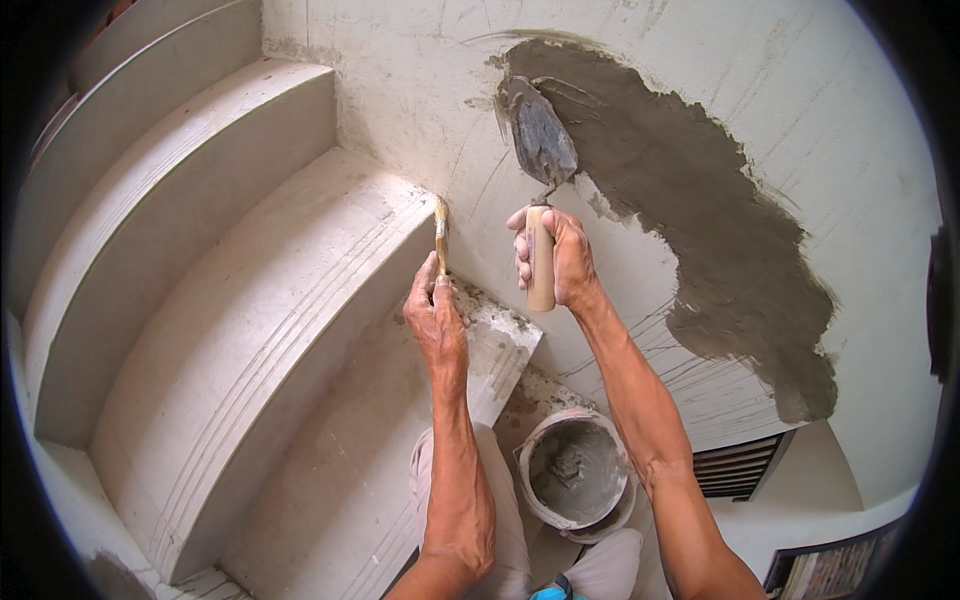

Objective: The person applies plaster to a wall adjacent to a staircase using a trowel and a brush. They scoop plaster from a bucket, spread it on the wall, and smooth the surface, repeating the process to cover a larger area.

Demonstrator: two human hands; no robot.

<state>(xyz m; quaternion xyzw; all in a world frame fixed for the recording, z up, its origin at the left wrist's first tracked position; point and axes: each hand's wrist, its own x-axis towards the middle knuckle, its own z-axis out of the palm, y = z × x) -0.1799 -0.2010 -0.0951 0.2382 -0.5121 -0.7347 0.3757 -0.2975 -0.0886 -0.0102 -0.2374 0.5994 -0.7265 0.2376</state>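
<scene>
My right hand (pixel 560 255) is wrapped round the wooden handle of a pointed trowel (pixel 543 135). Its grey metal blade lies against the wall at the upper left end of a patch of wet grey mortar (pixel 690 200). In my left hand (pixel 438 315) is a slim paintbrush (pixel 441 228), its pale bristles up, close to the corner where a stair tread meets the wall. Below my hands, between my forearms, stands a bucket (pixel 575 470) with grey mortar inside.
Curved concrete steps (pixel 250 290) with grooved edges climb to the left. The pale wall (pixel 850 150) carries scratches and smears around the mortar. A dark slatted opening (pixel 740 466) sits low on the right. My knees are beside the bucket.
</scene>
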